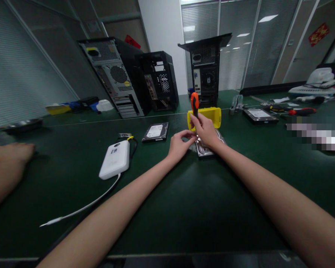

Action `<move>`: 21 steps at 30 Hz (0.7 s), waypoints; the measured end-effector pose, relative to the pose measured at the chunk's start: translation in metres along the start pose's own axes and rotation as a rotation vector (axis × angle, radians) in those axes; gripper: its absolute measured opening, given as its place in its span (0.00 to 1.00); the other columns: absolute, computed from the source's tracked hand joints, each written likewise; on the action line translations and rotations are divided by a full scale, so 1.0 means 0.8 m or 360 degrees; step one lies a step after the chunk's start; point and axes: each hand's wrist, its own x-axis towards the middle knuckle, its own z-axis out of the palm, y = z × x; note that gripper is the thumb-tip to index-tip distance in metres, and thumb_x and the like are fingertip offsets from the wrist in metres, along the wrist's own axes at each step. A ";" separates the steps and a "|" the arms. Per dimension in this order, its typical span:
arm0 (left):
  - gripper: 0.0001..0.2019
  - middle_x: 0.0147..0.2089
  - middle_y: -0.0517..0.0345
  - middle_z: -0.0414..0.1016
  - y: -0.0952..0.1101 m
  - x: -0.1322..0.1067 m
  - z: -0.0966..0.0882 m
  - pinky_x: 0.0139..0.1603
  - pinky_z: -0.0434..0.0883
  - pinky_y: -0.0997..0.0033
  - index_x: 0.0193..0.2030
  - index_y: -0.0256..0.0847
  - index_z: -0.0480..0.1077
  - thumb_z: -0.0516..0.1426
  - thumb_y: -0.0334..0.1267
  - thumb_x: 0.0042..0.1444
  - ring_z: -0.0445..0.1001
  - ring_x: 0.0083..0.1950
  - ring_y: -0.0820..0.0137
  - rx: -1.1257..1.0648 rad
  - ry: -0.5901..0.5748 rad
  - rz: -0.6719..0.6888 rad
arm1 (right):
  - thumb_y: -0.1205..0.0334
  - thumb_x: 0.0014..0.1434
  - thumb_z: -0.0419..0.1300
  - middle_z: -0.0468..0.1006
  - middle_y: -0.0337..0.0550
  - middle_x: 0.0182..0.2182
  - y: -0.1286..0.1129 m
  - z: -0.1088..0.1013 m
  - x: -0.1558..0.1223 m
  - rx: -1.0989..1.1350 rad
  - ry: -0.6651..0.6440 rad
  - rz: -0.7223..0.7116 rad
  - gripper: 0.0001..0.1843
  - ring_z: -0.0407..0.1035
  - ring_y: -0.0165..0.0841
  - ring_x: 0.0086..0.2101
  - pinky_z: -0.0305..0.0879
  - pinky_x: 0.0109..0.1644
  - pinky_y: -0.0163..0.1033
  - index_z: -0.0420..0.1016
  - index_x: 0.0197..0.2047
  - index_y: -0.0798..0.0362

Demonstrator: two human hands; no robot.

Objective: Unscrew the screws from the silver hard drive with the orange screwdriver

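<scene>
My right hand (206, 131) is closed around a screwdriver (194, 103) with an orange and black handle, held upright. Its tip points down at a hard drive (203, 152) lying on the green table; the hand hides much of the drive and the exact contact. My left hand (181, 143) rests at the drive's left edge, thumb and fingers pinched together close to the screwdriver's tip. Whatever they grip is too small to make out. Just behind both hands stands an open yellow case (217, 117).
Another hard drive (155, 132) and a white power bank (115, 159) with a cable lie to the left. Computer towers (121, 76) line the back. A third drive (259, 114) and red-handled pliers (302, 111) are at right. Another person's hand (12, 154) is far left.
</scene>
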 end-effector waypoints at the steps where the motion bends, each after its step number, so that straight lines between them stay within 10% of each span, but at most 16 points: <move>1: 0.09 0.36 0.54 0.79 0.000 0.000 0.000 0.39 0.70 0.71 0.37 0.38 0.76 0.60 0.40 0.52 0.75 0.38 0.67 -0.0001 0.0000 0.0001 | 0.45 0.63 0.46 0.73 0.41 0.25 0.000 0.000 0.000 0.0006 -0.0001 -0.0002 0.21 0.67 0.30 0.28 0.59 0.34 0.36 0.68 0.31 0.51; 21: 0.08 0.36 0.55 0.79 -0.005 0.001 0.001 0.39 0.69 0.70 0.36 0.39 0.76 0.59 0.39 0.52 0.75 0.37 0.68 0.0071 -0.0018 0.0038 | 0.42 0.58 0.54 0.66 0.38 0.20 -0.001 -0.001 0.001 -0.0049 0.0090 -0.0026 0.21 0.59 0.28 0.22 0.54 0.28 0.35 0.69 0.27 0.52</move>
